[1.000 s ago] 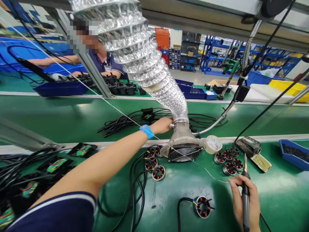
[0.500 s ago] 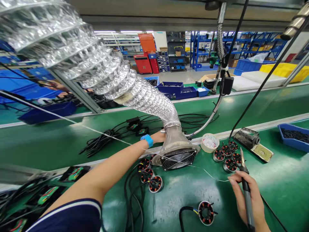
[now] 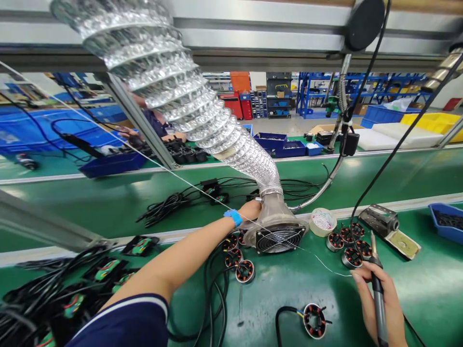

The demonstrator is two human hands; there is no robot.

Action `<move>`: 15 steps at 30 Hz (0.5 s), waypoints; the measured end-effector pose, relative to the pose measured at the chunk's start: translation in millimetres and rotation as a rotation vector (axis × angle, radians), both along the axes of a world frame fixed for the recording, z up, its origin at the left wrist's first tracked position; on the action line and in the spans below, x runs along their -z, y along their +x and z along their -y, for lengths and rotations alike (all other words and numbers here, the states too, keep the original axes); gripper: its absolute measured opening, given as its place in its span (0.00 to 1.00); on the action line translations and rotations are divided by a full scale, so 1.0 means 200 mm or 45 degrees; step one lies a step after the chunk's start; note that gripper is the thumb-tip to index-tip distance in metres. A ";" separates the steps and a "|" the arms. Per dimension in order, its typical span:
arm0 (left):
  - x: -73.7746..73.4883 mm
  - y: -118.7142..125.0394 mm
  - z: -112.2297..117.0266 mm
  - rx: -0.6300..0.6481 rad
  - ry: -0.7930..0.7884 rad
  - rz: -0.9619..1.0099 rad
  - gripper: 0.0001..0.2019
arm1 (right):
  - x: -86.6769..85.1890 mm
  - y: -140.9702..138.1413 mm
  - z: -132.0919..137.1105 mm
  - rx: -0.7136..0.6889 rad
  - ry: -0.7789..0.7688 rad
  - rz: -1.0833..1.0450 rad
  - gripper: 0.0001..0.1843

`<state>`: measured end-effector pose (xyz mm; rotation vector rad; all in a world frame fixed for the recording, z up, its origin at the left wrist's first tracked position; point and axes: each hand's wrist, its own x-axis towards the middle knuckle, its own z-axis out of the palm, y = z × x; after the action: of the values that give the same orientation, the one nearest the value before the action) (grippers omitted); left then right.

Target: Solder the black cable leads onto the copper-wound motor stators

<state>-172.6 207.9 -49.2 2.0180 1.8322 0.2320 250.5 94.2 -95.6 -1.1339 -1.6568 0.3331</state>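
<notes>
My right hand (image 3: 393, 301) is closed around a soldering iron (image 3: 378, 294), its tip pointing up and away from me. Between that thumb and forefinger I also pinch the end of a thin solder wire (image 3: 327, 266). My left hand (image 3: 250, 210), below a blue wristband (image 3: 233, 217), reaches behind the fume extractor hood (image 3: 272, 207); its fingers are hidden there. A black fan grille (image 3: 280, 240) fronts the hood. One motor stator (image 3: 314, 320) with a black cable lies near me. Several wired stators (image 3: 245, 271) sit left of the fan, and several more (image 3: 351, 258) lie near the iron's tip.
A silver flexible duct (image 3: 231, 140) rises to the upper left. Behind the stators stand a tape roll (image 3: 323, 221) with small bits inside and a soldering iron stand (image 3: 383, 219). Cabled circuit boards (image 3: 104, 270) cover the left side. A blue bin (image 3: 448, 224) is at right.
The camera view has tilted up and turned left, so everything sits further right in the picture. Both hands keep nearly the same place relative to the hood and the iron.
</notes>
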 end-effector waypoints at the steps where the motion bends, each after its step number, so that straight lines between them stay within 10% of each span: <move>1: 0.01 -0.01 0.00 -0.025 -0.030 -0.023 0.18 | 0.01 0.00 0.00 0.017 -0.034 -0.027 0.21; 7: -0.11 -0.29 0.08 -0.200 -0.071 -0.022 0.16 | 0.00 -0.01 0.00 0.045 -0.096 -0.079 0.25; 15: -0.28 -0.85 0.52 -0.836 0.247 0.356 0.12 | -0.10 -0.04 0.00 0.039 -0.123 -0.160 0.30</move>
<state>-343.1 103.8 6.1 1.3291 2.2804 0.8553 242.4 93.7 -74.9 -1.1842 -1.5257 0.4598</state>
